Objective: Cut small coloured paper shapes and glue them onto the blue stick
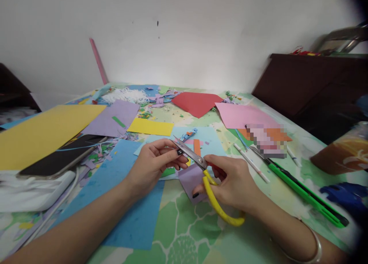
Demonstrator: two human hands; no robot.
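My right hand (232, 176) is closed around a pair of scissors (211, 195) with yellow handles, its index finger near the pivot. The metal blades point up and left, to the fingers of my left hand (161, 156). That hand is closed in a pinch beside the blade tips; anything between its fingers is too hidden to make out. A purple paper piece (188, 181) shows under the scissors, by my right hand's dark-nailed finger; I cannot tell whether it is held. Behind the hands lies light blue paper (214, 137) with an orange strip (197, 147) and a small blue clip-like object (188, 134).
Blue paper (135, 222), yellow sheets (151, 127) and red paper (198, 103) cover the table. A phone (63, 156) lies left. On the right are a green utility knife (307, 193), a white pen (251, 163) and a drink cup (342, 151). Paper scraps lie about.
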